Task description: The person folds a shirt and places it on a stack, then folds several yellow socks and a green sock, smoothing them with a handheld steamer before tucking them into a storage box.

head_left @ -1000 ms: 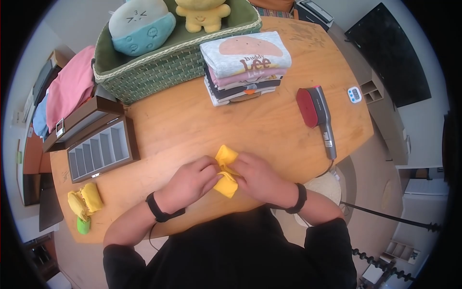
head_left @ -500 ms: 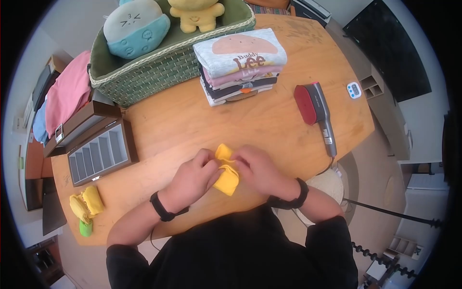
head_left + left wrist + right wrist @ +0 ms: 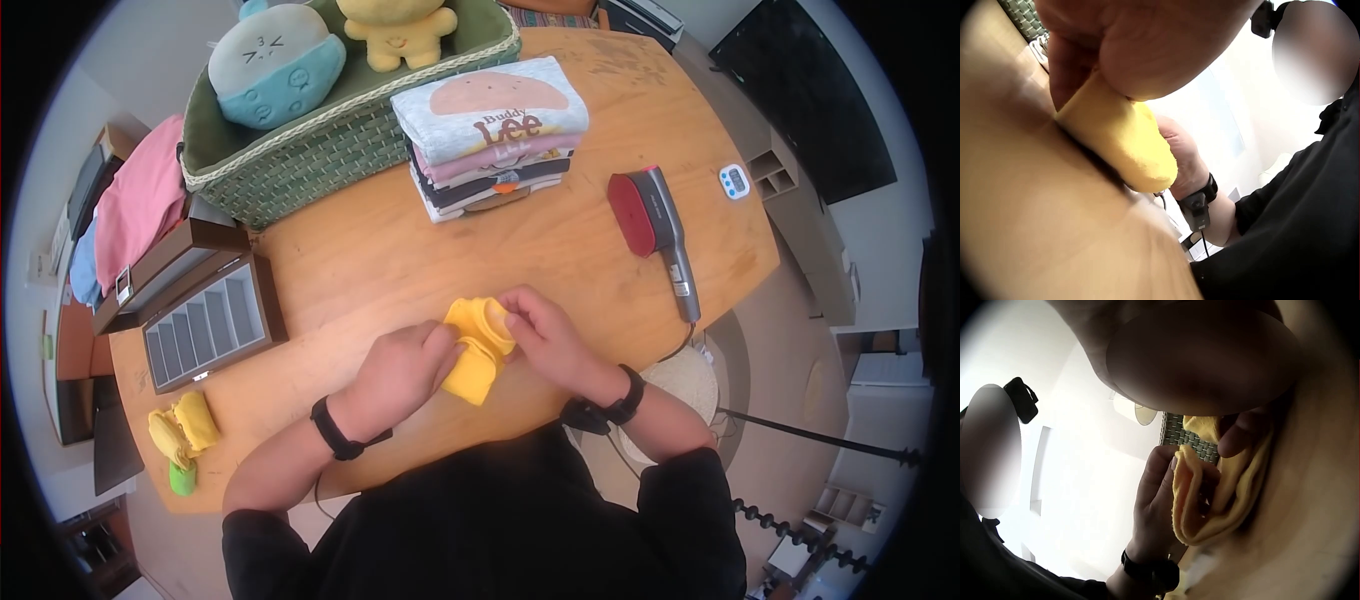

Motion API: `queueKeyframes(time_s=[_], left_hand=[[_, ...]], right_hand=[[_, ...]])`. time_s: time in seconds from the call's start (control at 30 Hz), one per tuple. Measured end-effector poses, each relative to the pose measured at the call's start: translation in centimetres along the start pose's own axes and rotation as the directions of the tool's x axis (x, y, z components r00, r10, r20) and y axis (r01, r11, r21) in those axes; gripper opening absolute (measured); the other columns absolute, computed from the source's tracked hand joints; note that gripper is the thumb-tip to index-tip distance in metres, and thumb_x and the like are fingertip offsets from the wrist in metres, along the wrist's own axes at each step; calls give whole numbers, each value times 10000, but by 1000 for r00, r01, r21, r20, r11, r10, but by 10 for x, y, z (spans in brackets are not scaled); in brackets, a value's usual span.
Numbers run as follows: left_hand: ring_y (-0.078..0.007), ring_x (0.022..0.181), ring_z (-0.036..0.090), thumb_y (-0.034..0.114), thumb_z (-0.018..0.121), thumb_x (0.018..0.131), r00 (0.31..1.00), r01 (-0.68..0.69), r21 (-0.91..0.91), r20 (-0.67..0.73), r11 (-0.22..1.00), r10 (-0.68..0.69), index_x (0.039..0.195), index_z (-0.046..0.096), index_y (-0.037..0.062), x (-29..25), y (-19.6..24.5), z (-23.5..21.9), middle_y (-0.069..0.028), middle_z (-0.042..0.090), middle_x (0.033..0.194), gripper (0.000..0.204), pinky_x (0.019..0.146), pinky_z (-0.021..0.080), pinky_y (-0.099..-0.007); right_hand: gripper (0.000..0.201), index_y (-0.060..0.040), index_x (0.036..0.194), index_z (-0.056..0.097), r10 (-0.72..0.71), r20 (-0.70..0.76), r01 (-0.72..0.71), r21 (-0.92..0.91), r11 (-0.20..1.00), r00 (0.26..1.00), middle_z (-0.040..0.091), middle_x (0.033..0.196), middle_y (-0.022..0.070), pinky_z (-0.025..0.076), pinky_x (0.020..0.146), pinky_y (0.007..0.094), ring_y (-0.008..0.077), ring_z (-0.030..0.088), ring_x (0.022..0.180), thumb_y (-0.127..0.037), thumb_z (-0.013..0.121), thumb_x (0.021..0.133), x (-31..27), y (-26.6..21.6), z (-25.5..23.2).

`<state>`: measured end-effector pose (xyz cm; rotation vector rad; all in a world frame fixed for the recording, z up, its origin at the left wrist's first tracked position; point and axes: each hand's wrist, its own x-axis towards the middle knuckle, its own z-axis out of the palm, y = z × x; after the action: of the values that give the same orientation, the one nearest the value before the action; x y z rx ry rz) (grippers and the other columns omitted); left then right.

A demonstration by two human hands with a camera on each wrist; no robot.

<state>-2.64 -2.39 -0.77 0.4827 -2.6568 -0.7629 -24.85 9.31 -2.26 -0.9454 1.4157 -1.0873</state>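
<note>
A folded yellow sock (image 3: 470, 376) is held just above the near middle of the table, between both hands. My left hand (image 3: 402, 364) pinches its left edge with thumb and fingers. At the upper right of the sock, my right hand (image 3: 548, 338) grips the cuff, thumb at the opening. The right wrist view shows the cuff (image 3: 1188, 532) spread into a loop, with left fingertips at its edge. In the left wrist view the soft folded end (image 3: 1147, 165) hangs below the left hand. Part of the right fingers is hidden by the fabric.
Rolled yellow socks (image 3: 197, 421) and a green roll (image 3: 182, 481) lie at the left edge. An opened brown compartment box (image 3: 268, 297) stands behind them. Farther back are a woven basket (image 3: 300, 170) with plush toys and folded shirts (image 3: 488, 112). A garment steamer (image 3: 668, 228) and timer (image 3: 734, 181) lie right.
The right fingers have shifted to the sock's upper right and pulled its cuff wider. The left hand keeps its pinch nearly in place.
</note>
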Motion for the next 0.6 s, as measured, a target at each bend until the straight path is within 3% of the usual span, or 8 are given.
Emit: queueKeyframes(time_s=[0.1,0.37,0.57,0.6], left_hand=[[-362,691,690,184,650,1027,997,49,2,63,999,-49,988,554,41,11,3,-3,-157,676,809,177,599,563,-443],[-372,714,694,190,650,1026,991,56,132,115,990,-72,1018,586,43,21,1,16,-158,682,851,161,621,568,-451],[-371,697,687,162,694,975,996,68,147,45,987,-75,1044,607,40,20,2,21,-163,666,940,165,601,572,-449],[-372,692,686,151,707,962,996,84,116,5,990,-85,1048,613,39,20,2,20,-169,664,971,170,601,573,-450]], right_hand=[[206,11,1275,579,-24,-12,24,11,1000,1000,676,1154,95,617,731,281,139,687,938,-41,469,1109,0,0,1],[242,10,1306,604,42,-119,-38,36,999,992,677,1042,61,534,641,244,93,636,774,-68,488,1109,-7,-1,0],[225,24,1256,646,-80,-175,81,1,997,981,653,979,60,528,688,297,142,635,797,-91,542,1093,-8,-7,4],[221,23,1239,658,-195,-118,171,-186,967,974,654,979,80,530,717,327,176,642,820,-95,575,1072,-7,-6,4]])
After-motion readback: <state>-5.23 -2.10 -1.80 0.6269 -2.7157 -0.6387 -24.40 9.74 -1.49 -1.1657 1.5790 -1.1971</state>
